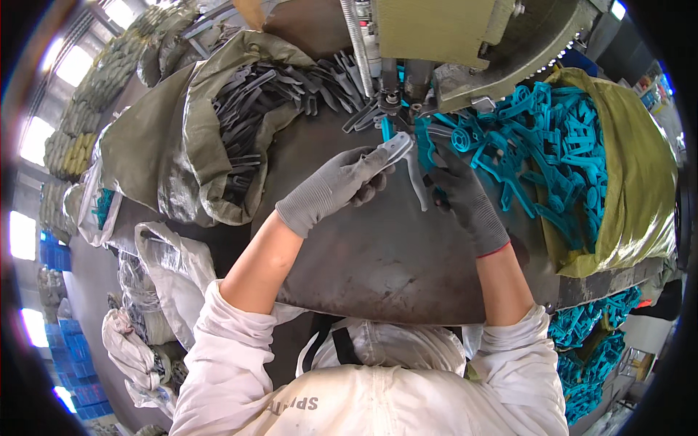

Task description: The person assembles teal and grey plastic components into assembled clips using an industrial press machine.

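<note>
My left hand (342, 182), in a grey knit glove, grips a pale grey plastic piece (398, 147) and holds its end up under the green press head (465, 40). My right hand (462, 192), in a darker grey glove, pinches a thin pale strip (417, 182) that hangs from that piece, with a teal plastic part (424, 149) just above the fingers. Both hands sit over the dark metal worktable (378, 254), close to the press tooling (400, 98).
An open olive sack of dark grey plastic parts (251, 109) lies at the left of the table. A sack full of teal plastic parts (567, 152) fills the right side. More teal parts (589, 341) and white bags (156, 291) lie on the floor below.
</note>
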Available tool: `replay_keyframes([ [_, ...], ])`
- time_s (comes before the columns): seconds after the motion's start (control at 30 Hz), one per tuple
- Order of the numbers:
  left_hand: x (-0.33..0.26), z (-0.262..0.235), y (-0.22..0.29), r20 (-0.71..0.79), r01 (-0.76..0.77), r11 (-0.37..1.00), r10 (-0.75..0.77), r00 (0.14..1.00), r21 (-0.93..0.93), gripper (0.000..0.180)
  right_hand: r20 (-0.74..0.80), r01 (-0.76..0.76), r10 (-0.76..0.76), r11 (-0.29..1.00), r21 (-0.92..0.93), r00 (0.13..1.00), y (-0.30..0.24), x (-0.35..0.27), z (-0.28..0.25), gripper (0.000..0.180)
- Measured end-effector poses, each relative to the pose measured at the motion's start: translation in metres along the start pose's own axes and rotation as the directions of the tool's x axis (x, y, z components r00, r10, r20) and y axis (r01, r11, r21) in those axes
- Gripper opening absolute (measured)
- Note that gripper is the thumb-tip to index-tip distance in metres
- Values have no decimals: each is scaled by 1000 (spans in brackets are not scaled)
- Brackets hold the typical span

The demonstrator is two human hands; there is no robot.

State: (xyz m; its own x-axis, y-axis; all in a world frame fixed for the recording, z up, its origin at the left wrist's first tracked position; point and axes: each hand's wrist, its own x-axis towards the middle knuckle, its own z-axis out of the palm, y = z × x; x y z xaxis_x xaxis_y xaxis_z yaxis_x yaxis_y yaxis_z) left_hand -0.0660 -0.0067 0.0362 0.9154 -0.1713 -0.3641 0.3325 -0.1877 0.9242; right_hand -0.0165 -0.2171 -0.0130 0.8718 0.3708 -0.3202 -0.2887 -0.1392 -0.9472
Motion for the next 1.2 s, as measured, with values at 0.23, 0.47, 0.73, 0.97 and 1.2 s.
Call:
replay_keyframes([
  [0.23, 20, 41, -3, 42, -151, 934, 173, 984, -324, 39, -40, 301, -331, 896, -327, 943, 30, 2, -6, 53],
  [0.47, 21, 10, -49, -193, 50, 961, -105, 976, -270, 49, -180, 10, -703, 258, -966, 688, 68, -16, -123, 44],
  [0.73, 60, 3, -19, -47, -150, 987, 153, 987, 66, 35, -340, 252, -231, 968, 17, 911, -7, 6, -29, 40],
  [0.97, 49, 13, 11, -90, 53, 995, -61, 994, -90, 26, -84, 123, -114, 987, 105, 990, -17, 14, -2, 40],
  [1.2, 81, -19, -40, 168, -354, 540, 364, 916, 764, 19, 40, 32, -31, 999, -20, 999, -19, 29, 3, 41],
])
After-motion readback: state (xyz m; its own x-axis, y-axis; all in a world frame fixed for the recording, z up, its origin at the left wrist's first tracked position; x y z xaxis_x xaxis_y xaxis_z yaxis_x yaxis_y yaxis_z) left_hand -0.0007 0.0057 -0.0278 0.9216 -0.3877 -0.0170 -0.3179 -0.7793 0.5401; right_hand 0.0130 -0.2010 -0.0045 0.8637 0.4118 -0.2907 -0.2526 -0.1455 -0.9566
